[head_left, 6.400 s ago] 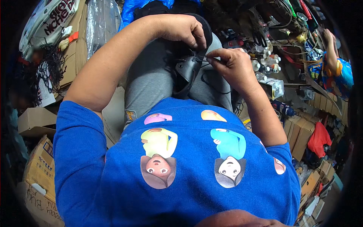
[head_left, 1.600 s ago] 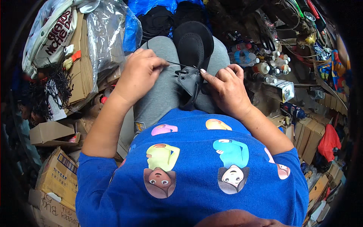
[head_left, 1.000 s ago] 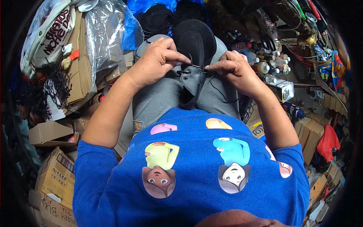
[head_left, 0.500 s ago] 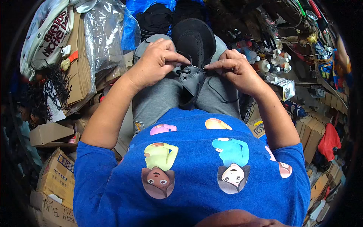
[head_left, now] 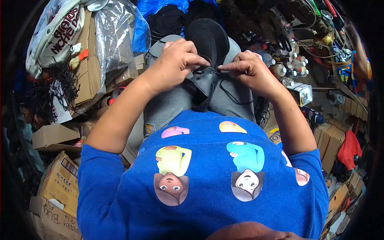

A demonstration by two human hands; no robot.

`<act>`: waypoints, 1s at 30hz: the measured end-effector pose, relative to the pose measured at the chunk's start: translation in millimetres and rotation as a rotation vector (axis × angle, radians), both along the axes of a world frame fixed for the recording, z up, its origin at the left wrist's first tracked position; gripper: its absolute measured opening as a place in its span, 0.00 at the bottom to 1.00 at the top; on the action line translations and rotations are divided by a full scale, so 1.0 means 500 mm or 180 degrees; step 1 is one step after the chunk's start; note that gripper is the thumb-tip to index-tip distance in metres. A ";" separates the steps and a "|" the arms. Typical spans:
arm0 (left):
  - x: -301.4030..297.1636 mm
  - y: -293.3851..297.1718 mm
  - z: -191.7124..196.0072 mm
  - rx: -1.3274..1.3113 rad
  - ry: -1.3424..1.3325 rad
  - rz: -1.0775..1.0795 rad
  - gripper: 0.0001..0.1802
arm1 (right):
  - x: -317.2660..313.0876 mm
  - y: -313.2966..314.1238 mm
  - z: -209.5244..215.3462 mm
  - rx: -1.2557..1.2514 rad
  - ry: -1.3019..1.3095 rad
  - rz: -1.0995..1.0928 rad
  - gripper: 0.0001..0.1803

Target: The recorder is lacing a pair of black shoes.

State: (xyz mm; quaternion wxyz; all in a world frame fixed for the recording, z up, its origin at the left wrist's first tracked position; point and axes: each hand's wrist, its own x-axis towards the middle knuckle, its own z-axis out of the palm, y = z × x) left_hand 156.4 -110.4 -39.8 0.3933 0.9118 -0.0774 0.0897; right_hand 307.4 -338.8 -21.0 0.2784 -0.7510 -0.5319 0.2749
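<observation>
A black shoe (head_left: pixel 206 38) rests between my grey-trousered thighs, its rounded end away from me. Its eyelet flap (head_left: pixel 203 83) with metal eyelets lies towards my belly. Thin black shoelace (head_left: pixel 236 99) trails over my right thigh in a loose curve. My left hand (head_left: pixel 176 64) is closed in a pinch at the left of the eyelets, with lace at its fingertips. Across from it, my right hand (head_left: pixel 248 72) pinches by the right side of the eyelets, index finger pointing in at the lace. The fingertips of both hands are close together but apart.
Cardboard boxes (head_left: pixel 60 186) and a clear plastic bag (head_left: pixel 114 38) are piled on my left, near a tangle of black cords (head_left: pixel 60 92). Several small bottles (head_left: pixel 280 71) stand on my right. A red plastic bag (head_left: pixel 349 149) hangs beyond flattened cardboard (head_left: pixel 330 138).
My left hand has shifted slightly right, closer to my right hand, which stays nearly in place. The lace at the eyelets has moved a little; the view has shifted slightly.
</observation>
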 end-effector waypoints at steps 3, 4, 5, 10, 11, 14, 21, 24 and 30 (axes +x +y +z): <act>-0.024 -0.002 0.007 0.0078 0.0093 0.0048 0.18 | -0.024 -0.010 0.003 0.0146 -0.0093 -0.0267 0.17; -0.030 -0.003 0.007 -0.0071 0.0238 0.0081 0.18 | -0.029 -0.010 0.000 0.0184 0.0103 -0.0383 0.17; -0.031 -0.004 0.004 -0.0216 0.0383 0.0107 0.19 | -0.033 -0.010 -0.003 0.0265 0.0312 -0.0513 0.17; -0.017 -0.019 -0.025 -0.0509 0.0663 0.0417 0.14 | -0.045 -0.001 -0.024 0.0210 0.0943 -0.0875 0.17; -0.015 -0.024 -0.030 -0.0643 0.0701 0.0521 0.12 | -0.048 -0.001 -0.026 0.0158 0.0988 -0.0886 0.18; -0.008 -0.038 -0.043 -0.1157 0.0895 0.0663 0.09 | -0.062 0.005 -0.037 0.0616 0.0546 -0.0988 0.15; 0.014 -0.052 -0.040 -0.1081 0.1021 0.0696 0.06 | -0.066 0.018 -0.065 0.0422 0.1362 -0.1374 0.09; 0.018 -0.041 -0.026 -0.0580 0.0589 0.0572 0.04 | -0.051 0.016 -0.064 0.0596 0.0922 -0.1073 0.08; -0.013 -0.018 0.011 -0.0771 0.1226 0.0724 0.05 | -0.022 -0.026 -0.048 0.0513 0.2262 -0.1339 0.10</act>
